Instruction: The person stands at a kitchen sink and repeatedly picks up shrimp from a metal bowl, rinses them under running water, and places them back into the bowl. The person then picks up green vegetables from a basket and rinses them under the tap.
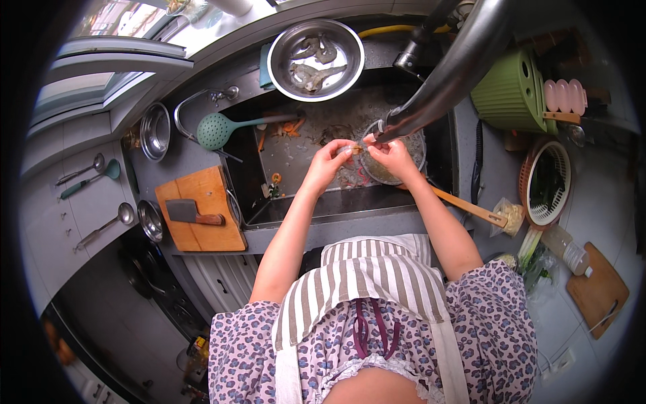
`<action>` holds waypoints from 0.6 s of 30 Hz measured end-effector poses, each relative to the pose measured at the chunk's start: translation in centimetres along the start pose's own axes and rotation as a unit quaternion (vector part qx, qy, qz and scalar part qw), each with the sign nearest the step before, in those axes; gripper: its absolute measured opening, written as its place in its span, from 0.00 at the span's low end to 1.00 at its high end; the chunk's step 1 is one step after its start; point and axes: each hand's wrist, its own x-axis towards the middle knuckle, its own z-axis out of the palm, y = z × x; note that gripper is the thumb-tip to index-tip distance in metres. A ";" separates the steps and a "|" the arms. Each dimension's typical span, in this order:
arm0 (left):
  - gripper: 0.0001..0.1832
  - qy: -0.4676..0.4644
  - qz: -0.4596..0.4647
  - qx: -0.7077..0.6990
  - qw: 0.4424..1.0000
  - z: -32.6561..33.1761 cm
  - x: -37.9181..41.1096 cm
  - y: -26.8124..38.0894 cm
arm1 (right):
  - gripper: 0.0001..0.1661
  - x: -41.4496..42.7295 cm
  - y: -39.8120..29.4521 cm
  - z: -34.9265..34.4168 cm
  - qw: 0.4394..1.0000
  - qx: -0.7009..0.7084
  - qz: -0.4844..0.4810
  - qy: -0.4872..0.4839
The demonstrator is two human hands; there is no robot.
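Note:
Over the sink (303, 166), my left hand (325, 164) pinches a small brownish piece of shrimp (357, 149) between thumb and fingertips. My right hand (394, 159) is just to its right, fingers bent in towards the piece; whether it grips anything is too small to tell. Beneath the right hand lies a round wire-rimmed strainer (378, 177), its wooden handle (469, 206) reaching over the counter's front edge. Beyond my hands, a steel bowl (275, 76) holds several raw grey shrimp (313, 76). Dark shell scraps (335, 134) and orange peelings (290, 129) litter the sink bottom.
A thick faucet pipe (444, 86) slants down close above my right hand. The green slotted skimmer (214, 131) spans the sink's left rim. A cleaver (189, 211) rests on a wooden board (202, 182) at left. The green rack (504, 96) and a basket (547, 217) stand right.

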 end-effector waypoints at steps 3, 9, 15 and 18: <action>0.13 -0.002 -0.023 -0.046 0.999 -0.1 0.0 -0.5 | 0.15 -0.3 -2.0 0.7 0.985 -0.150 -0.084 -0.001; 0.13 -0.006 -0.041 -0.075 0.996 0.6 0.0 0.1 | 0.14 -0.4 -2.6 1.8 0.962 -0.225 -0.147 0.046; 0.12 0.001 -0.020 -0.046 0.999 0.9 0.0 0.6 | 0.14 0.0 -2.6 1.7 0.948 -0.259 -0.175 0.062; 0.12 0.003 -0.001 0.082 0.997 0.4 0.2 1.0 | 0.13 0.0 -3.2 1.3 0.961 -0.231 -0.144 0.042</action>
